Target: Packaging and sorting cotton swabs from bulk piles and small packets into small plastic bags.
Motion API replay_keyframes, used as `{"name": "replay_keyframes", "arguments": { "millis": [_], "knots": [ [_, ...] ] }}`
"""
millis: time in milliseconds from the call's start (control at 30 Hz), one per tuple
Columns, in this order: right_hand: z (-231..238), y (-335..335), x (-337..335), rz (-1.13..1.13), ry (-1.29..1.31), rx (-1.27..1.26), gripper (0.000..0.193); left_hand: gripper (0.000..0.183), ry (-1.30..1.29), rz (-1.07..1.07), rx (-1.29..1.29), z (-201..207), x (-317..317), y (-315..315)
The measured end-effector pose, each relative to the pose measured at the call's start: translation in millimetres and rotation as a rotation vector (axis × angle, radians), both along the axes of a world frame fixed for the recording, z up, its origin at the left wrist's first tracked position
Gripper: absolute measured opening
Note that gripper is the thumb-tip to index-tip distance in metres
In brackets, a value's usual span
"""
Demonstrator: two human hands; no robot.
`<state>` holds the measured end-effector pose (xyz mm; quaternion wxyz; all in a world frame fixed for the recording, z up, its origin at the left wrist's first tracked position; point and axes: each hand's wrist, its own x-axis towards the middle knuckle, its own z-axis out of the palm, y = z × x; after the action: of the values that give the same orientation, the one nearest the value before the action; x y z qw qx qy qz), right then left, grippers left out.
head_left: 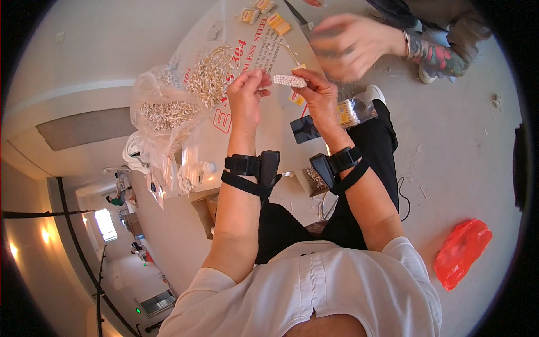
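My right hand (pixel 321 100) grips a bundle of cotton swabs (pixel 290 81), its white tips packed together and pointing left. Just left of those tips is my left hand (pixel 247 96), its fingers loosely bent and slightly apart, with nothing visible in them. Loose cotton swabs (pixel 211 77) lie in a heap on the plastic-covered table beyond my left hand. More swabs fill a clear plastic bag (pixel 164 115) beside the heap. Under my right wrist lies a clear pack of swabs (pixel 349 113) with a yellow label.
Another person's hand (pixel 356 48), blurred, reaches in from the upper right. Small yellow packs (pixel 278 23) lie at the table's far end. Near my knees stands a cardboard box (pixel 310 182) with swabs inside. A red plastic bag (pixel 461 253) rests on the floor at right.
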<state>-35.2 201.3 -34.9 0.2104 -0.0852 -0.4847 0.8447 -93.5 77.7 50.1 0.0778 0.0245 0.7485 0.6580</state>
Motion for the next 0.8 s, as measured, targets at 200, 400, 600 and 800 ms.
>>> {"name": "replay_keyframes", "arguments": {
  "millis": [200, 400, 600, 800],
  "knots": [
    [-28, -7, -1, 0.019, 0.062, -0.347, 0.031, 0.028, -0.183, 0.040, -0.084, 0, -2, 5],
    [-11, -5, -9, 0.113, 0.085, -0.670, 0.027, 0.029, -0.151, 0.017, -0.109, -7, -4, -9],
    [5, 6, -1, 0.108, -0.159, -0.428, 0.017, 0.020, -0.174, 0.066, -0.087, -17, -6, -3],
    [3, 7, -1, 0.122, -0.177, -0.412, 0.013, 0.015, -0.147, -0.003, -0.192, -23, -21, -14]
  ]
}}
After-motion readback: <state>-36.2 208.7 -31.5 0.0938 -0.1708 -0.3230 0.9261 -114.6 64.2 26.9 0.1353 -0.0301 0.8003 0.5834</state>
